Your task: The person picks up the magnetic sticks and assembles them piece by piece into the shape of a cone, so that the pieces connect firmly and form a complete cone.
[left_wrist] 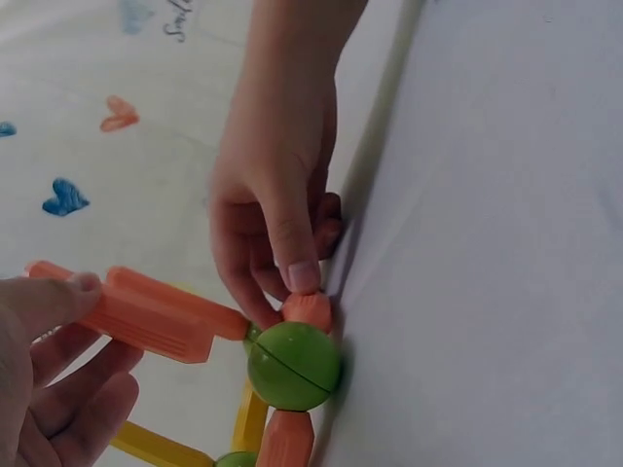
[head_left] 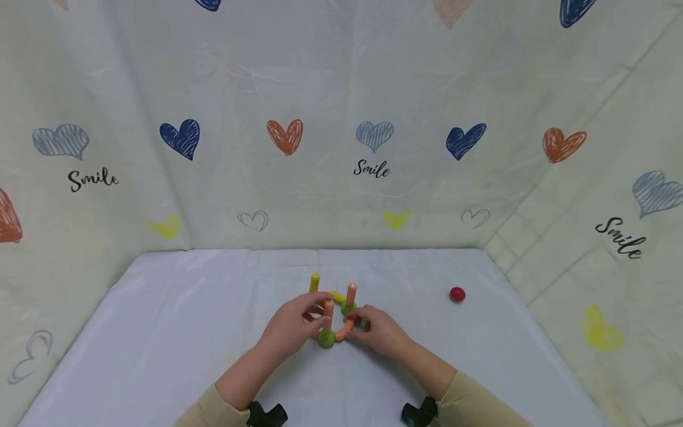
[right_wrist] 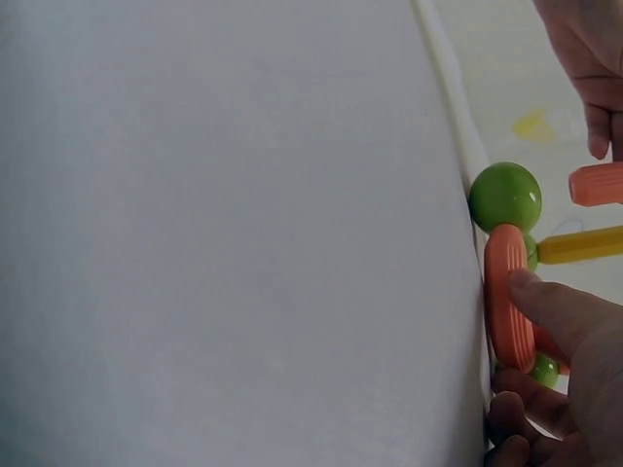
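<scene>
On the table, a ring of curved sticks and green balls stands between the two hands. My left hand (head_left: 293, 323) pinches an orange stick (left_wrist: 146, 321) between thumb and fingers. The stick's lower end hangs just above the near green ball (left_wrist: 294, 367), apart from it in the left wrist view. My right hand (head_left: 381, 332) pinches a curved orange stick (right_wrist: 508, 300) at the ring's right side, which joins that ball. Another orange stick (head_left: 351, 295) rises upright from a green ball (head_left: 347, 308) behind. A yellow stick (head_left: 314, 283) stands upright at the back left, near a curved yellow stick (head_left: 336, 297).
A red ball (head_left: 457, 294) lies apart on the right of the white-covered table (head_left: 176, 332). Behind and beside the table hangs a pale sheet (head_left: 331, 77) printed with hearts. Black wrist straps show below both forearms.
</scene>
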`<state>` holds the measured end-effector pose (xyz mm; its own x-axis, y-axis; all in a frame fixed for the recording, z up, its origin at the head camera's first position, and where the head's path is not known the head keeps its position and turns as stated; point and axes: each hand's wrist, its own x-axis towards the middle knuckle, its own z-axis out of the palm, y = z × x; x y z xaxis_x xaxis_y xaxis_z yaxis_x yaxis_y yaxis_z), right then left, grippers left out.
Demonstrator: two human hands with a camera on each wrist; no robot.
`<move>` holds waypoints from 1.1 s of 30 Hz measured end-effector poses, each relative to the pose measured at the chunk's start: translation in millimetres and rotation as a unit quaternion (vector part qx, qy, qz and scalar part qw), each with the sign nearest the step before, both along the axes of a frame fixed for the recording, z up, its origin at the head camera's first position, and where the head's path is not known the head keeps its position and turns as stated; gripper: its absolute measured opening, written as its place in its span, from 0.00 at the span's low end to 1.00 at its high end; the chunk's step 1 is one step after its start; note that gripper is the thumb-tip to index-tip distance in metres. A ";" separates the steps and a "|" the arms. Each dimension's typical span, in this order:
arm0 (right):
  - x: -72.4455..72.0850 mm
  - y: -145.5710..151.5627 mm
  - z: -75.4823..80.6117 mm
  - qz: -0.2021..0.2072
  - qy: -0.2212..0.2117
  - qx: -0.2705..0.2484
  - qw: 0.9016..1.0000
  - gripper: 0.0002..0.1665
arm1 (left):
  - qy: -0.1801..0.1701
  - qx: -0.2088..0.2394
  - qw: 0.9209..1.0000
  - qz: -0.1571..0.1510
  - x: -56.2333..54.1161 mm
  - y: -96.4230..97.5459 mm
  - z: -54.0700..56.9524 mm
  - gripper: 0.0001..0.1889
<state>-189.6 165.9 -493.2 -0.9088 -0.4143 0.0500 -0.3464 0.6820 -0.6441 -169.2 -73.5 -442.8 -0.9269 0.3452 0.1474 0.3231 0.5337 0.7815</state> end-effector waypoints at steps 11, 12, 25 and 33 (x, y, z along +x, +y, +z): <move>-1.5 1.5 -4.2 -0.005 0.000 0.000 1.000 0.21 | -0.004 -0.005 1.000 -0.001 1.5 4.3 -9.3 0.19; -1.5 1.4 -4.0 -0.005 -0.002 0.000 1.000 0.21 | -0.006 -0.006 1.000 -0.001 1.7 4.7 -10.8 0.19; -1.0 1.1 -3.7 -0.002 -0.002 -0.003 1.000 0.21 | 0.003 -0.009 1.000 0.006 3.7 -1.1 -10.6 0.22; -0.6 1.2 -3.2 0.002 0.002 0.007 1.000 0.21 | 0.025 -0.049 0.998 0.040 5.2 -14.8 -15.6 0.24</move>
<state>-190.2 167.2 -496.4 -0.9072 -0.4179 0.0486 -0.3514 0.6892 -0.6336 -164.0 -88.3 -458.4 -0.9445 0.2847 0.1638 0.3136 0.6331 0.7077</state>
